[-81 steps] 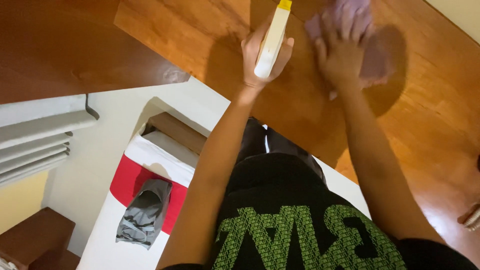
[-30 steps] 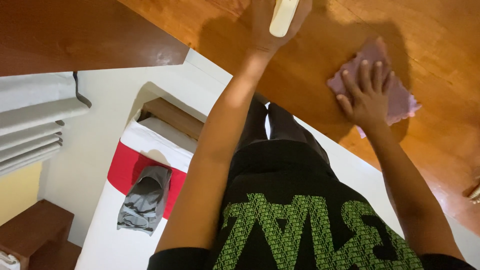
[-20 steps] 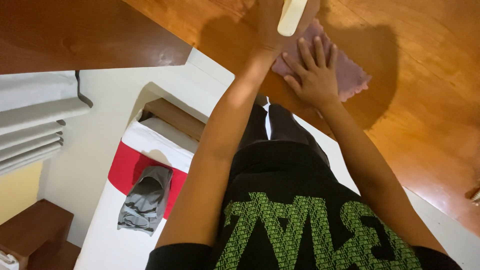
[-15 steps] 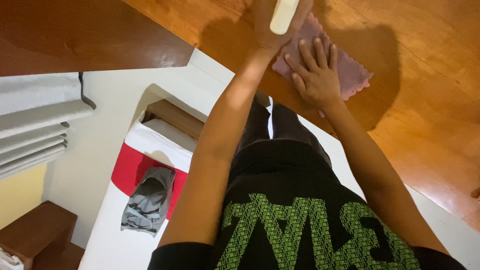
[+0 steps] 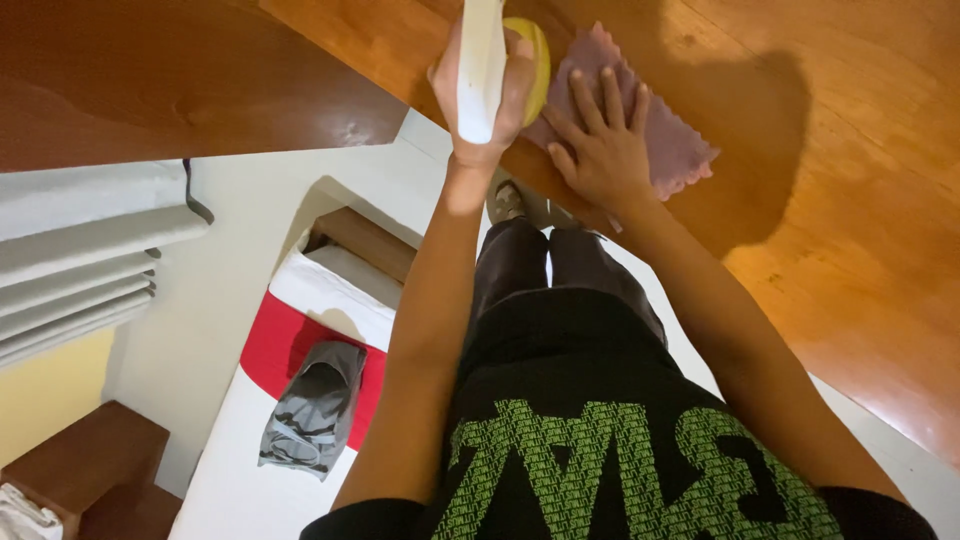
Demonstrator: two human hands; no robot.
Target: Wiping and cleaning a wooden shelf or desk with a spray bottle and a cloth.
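- Cloth (image 5: 655, 135), pinkish-purple with a wavy edge, lies flat on the wooden surface (image 5: 860, 240), close to its near edge.
- Right hand (image 5: 600, 145) presses down on the cloth with fingers spread and palm flat; it grips nothing, only pins the cloth against the wood.
- Compared with a second ago, when the cloth and right hand were further out to the right, both have slid in toward the left hand, so the wiping has swept across this patch of wood.
- Left hand (image 5: 485, 95) is clenched around a white spray bottle (image 5: 480, 60) with a yellow part (image 5: 535, 65), held just beside the cloth; a moment ago the bottle sat higher in view.
- Below the surface's edge, well apart from the hands, the floor shows a red and white mat (image 5: 300, 340) with a grey bag (image 5: 315, 410) lying on it.
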